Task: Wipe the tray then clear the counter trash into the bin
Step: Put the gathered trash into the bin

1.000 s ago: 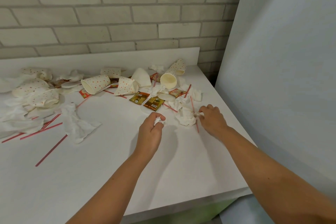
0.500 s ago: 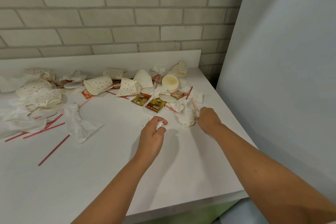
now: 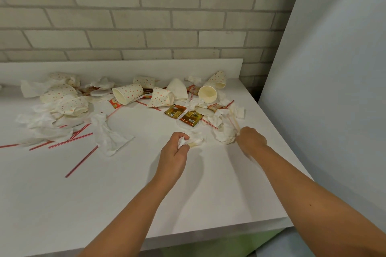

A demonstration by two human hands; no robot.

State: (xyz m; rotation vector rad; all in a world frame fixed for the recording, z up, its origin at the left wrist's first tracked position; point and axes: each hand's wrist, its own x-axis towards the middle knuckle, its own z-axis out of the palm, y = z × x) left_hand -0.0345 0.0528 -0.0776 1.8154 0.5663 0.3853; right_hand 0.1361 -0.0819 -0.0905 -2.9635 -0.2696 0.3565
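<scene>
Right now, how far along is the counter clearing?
Done: nothing visibly; no tray or bin in view. In hand: left hand grips a tissue wad, right hand grips the napkin pile. Left: cups, sachets, straws across the counter.

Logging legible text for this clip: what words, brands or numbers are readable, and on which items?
No text can be read.
Nearer brown sachet: print and barcode, too small.
Farther brown sachet: print too small.
Red sachet by the dotted paper cup: print blurred.
</scene>
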